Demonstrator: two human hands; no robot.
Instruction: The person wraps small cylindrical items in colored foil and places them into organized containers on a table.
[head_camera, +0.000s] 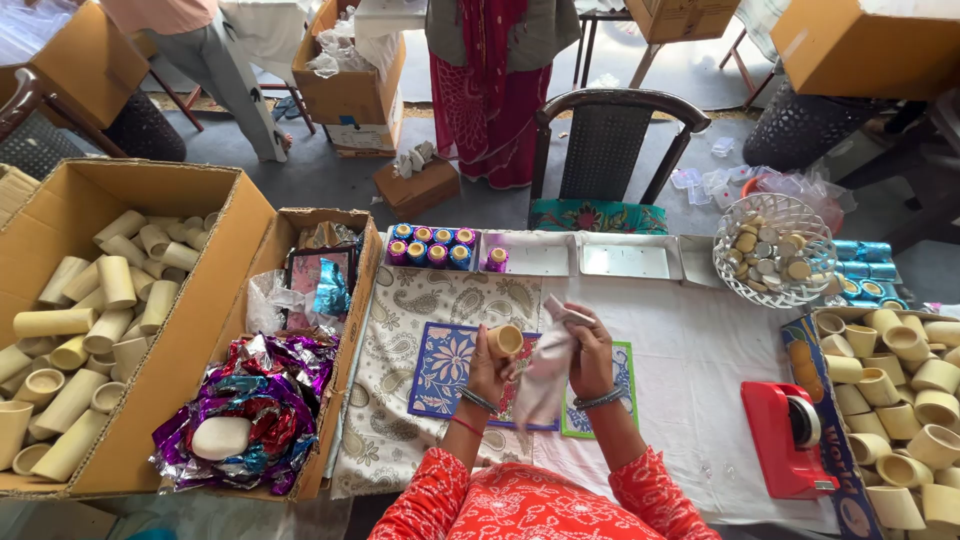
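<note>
Hands wrapping at the table's near edge
Left hand (487, 372) grips a cream cylindrical cup (504, 341); right hand (588, 352) pinches a silvery foil sheet (546, 372); red tape dispenser (787, 437) right.

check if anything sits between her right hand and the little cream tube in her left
Only the silvery wrapper: the right hand pinches its top edge, and it hangs between that hand and the cream tube held in the left hand. Nothing else intervenes.

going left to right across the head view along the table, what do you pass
Big carton of cream tubes → box of shiny foil wrappers → left hand holding a cream tube → right hand with a silvery wrapper → red tape dispenser → carton of cream cups
</note>
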